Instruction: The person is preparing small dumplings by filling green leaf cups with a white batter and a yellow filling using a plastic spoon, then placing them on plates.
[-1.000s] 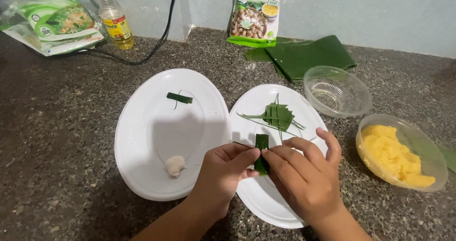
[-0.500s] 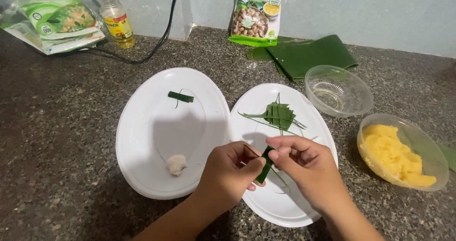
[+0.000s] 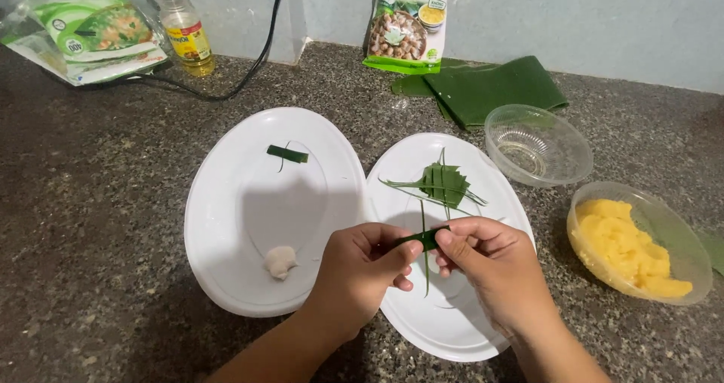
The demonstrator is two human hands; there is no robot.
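Centrally, over right white plate [image 3: 452, 307]: L hand [image 3: 358, 277] and R hand [image 3: 494, 266] face each other, each pinching one end of a folded green leaf strip [image 3: 424, 239]. Strip long axis runs L–R between fingertips, equidistant from both. Thin tail hangs down toward plate. Strip ends hidden by fingers.

Glossy white plates [image 3: 249, 202], speckled stone counter [image 3: 90, 224]

My hands meet low over the near half of the right plate [image 3: 483, 330]. Left of them, the left plate [image 3: 226, 202] lies mostly bare, save a dough lump [image 3: 280, 261] near and a leaf piece [image 3: 287, 153] far. To my right, the yellow-filled bowl [image 3: 641, 241] and empty clear bowl [image 3: 537, 144] block. Far ahead, folded leaves [image 3: 445, 183] sit on the right plate.
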